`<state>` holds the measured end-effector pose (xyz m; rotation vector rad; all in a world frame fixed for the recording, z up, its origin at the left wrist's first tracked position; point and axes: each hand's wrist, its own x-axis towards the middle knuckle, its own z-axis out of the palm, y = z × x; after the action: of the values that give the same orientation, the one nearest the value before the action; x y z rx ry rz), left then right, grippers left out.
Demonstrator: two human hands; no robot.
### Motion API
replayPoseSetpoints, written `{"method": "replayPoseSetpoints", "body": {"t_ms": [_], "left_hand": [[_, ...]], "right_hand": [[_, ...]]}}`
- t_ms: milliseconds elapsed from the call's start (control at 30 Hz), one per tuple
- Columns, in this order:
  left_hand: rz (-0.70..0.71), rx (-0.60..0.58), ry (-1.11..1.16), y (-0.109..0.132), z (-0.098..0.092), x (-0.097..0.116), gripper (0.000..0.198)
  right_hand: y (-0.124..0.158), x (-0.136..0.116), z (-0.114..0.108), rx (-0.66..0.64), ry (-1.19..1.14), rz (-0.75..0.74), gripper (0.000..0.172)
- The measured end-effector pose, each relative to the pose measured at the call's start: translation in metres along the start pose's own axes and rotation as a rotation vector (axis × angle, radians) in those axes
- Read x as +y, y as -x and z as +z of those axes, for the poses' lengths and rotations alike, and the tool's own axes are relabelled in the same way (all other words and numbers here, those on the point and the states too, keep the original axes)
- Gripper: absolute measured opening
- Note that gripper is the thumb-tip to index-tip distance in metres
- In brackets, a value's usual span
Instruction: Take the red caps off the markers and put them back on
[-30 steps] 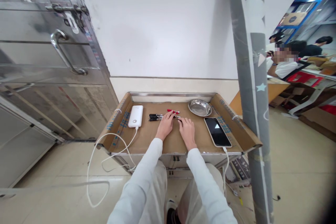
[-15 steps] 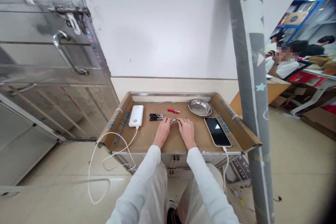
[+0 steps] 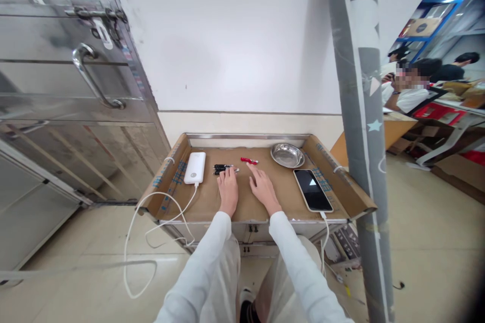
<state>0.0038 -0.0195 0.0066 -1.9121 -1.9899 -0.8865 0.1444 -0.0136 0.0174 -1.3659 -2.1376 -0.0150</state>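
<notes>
Several black pens (image 3: 222,167) lie side by side on the brown cardboard-covered tabletop (image 3: 242,212). My left hand (image 3: 228,193) is at their near side, fingers closed on a black pen whose silvery end (image 3: 237,170) pokes out to the right; the fingers hide most of it. Just beyond my right hand (image 3: 264,189) lies a red pen (image 3: 249,160) with a silvery end. That hand is open, its fingers stretched toward the red pen, and whether a fingertip touches it is hard to tell.
A white power bank (image 3: 195,167) with a cable lies left. At right are a shallow metal bowl (image 3: 287,155) and a plugged-in phone (image 3: 313,190). Raised cardboard sides (image 3: 343,179) edge the tabletop. A grey wrapped pipe (image 3: 361,111) stands right; people sit beyond it.
Both hands were together at the middle around a small pen. My left hand has moved left with it to the black pens; my right hand has let go and spread its fingers.
</notes>
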Motion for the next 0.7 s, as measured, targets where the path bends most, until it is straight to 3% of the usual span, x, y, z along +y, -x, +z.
{"method": "replayPoseSetpoints", "body": {"t_ms": [133, 400, 500, 700], "left_hand": [[-0.083, -0.018, -0.116, 0.003, 0.000, 0.000, 0.028], [-0.058, -0.005, -0.119, 0.001, 0.000, 0.001, 0.032], [0.003, -0.030, -0.077, 0.000, 0.002, 0.000, 0.033], [0.258, -0.104, 0.038, -0.003, 0.007, 0.003, 0.030]], "right_hand": [[-0.005, 0.006, 0.013, 0.013, 0.091, 0.081, 0.044], [-0.030, 0.012, 0.028, 0.017, 0.168, 0.103, 0.036], [-0.036, 0.014, 0.029, 0.013, 0.180, 0.120, 0.030], [-0.040, 0.016, 0.029, 0.037, 0.210, 0.125, 0.029]]}}
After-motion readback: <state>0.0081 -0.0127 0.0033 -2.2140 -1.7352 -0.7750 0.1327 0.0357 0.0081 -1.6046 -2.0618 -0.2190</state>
